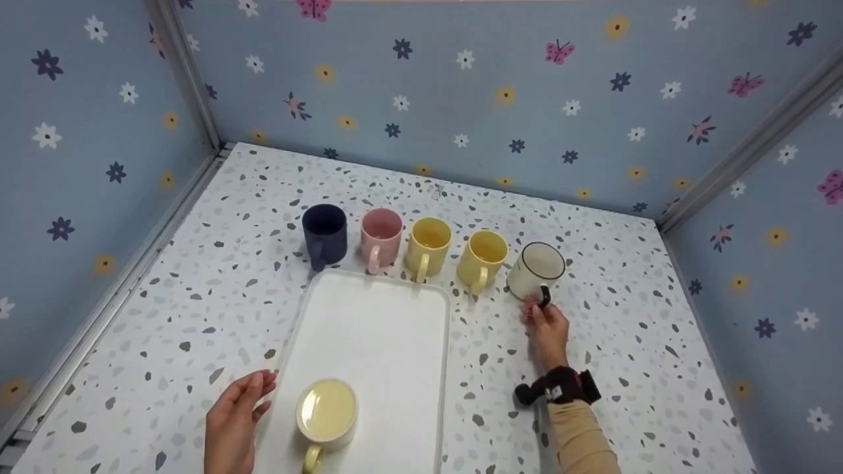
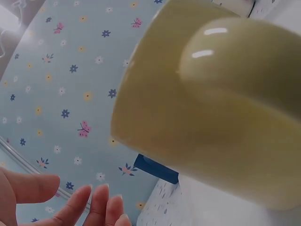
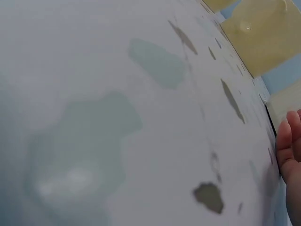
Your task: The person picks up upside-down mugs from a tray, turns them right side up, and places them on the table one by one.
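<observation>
At the right end of a row of mugs, my right hand (image 1: 548, 329) has its fingers at the black handle of a white mug (image 1: 527, 280) with a black rim. The right wrist view catches only part of that hand (image 3: 290, 146), close against the white mug (image 3: 284, 103). My left hand (image 1: 234, 418) is held beside the left edge of a white tray (image 1: 375, 329), fingers loosely bent and holding nothing. Near it, a pale yellow mug (image 1: 327, 415) stands on the tray, its handle toward me. This mug (image 2: 155, 103) looms large in the left wrist view.
Along the tray's far edge stand a dark navy mug (image 1: 326, 234), a pink mug (image 1: 382, 237) and two yellow mugs (image 1: 427, 253), handles toward me. The speckled table (image 1: 632, 368) is bounded by flowered panels (image 1: 461, 85) at the back and both sides.
</observation>
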`<action>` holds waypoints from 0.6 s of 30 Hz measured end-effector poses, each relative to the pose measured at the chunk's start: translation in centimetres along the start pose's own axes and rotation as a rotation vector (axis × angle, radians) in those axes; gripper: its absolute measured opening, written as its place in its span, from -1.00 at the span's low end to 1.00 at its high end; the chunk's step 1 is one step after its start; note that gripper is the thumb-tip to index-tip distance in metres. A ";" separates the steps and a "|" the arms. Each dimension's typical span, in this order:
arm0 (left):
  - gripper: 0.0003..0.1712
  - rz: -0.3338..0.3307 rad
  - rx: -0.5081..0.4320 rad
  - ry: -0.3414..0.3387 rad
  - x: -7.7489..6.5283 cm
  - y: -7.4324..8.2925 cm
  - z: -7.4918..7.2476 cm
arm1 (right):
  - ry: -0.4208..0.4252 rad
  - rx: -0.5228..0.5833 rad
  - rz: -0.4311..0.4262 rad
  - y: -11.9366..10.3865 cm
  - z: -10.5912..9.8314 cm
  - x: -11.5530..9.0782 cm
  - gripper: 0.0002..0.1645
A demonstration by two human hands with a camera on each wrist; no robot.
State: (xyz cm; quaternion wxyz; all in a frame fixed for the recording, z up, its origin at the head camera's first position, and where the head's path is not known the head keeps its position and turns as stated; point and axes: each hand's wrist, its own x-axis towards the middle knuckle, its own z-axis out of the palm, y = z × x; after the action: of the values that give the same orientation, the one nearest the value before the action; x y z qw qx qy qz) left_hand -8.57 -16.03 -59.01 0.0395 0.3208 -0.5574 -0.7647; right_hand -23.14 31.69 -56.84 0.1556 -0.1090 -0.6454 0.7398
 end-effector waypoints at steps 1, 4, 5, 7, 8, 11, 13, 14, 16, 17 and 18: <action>-0.37 -0.009 0.009 0.006 0.0 0.0 0.0 | 0.006 0.007 0.017 0.0 0.0 0.0 -0.75; -0.37 -0.046 0.018 0.023 -0.2 0.1 0.2 | 0.017 -0.036 0.052 -0.3 -0.2 -0.2 -0.73; -0.36 -0.054 0.029 0.022 -0.3 0.1 0.2 | 0.018 -0.060 0.057 -0.5 -0.2 -0.2 -0.72; -0.34 -0.066 0.049 0.022 -0.4 0.0 0.2 | 0.032 -0.135 0.054 -0.9 -0.3 -0.4 -0.71; -0.33 -0.070 0.064 0.020 -0.4 -0.2 0.2 | 0.043 -0.193 0.047 -1.1 -0.4 -0.5 -0.70; -0.29 -0.062 0.144 0.011 -0.6 -0.7 0.0 | 0.095 -0.308 0.046 -1.9 -0.7 -1.0 -0.60; -0.28 -0.059 0.194 -0.001 -1.1 -0.8 -0.2 | 0.146 -0.343 0.050 -2.5 -1.0 -1.5 -0.53; -0.30 -0.062 0.225 -0.009 -1.5 -0.6 -0.2 | 0.176 -0.346 0.047 -2.8 -1.1 -1.7 -0.50; -0.35 -0.085 0.286 -0.030 -2.6 0.2 -0.3 | 0.232 -0.345 0.028 -3.5 -1.4 -2.3 -0.47; -0.36 -0.104 0.298 -0.051 -3.3 0.7 -0.3 | 0.259 -0.333 0.011 -3.8 -1.4 -2.6 -0.48; -0.38 -0.124 0.308 -0.076 -4.0 1.4 -0.2 | 0.280 -0.313 -0.008 -4.2 -1.4 -2.9 -0.50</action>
State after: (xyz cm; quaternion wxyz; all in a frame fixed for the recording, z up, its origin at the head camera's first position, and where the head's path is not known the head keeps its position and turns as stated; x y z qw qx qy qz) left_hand -5.66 -15.06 -56.01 -0.0787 0.3275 -0.6484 -0.6827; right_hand -19.55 32.42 -53.01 0.2280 -0.2311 -0.7250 0.6074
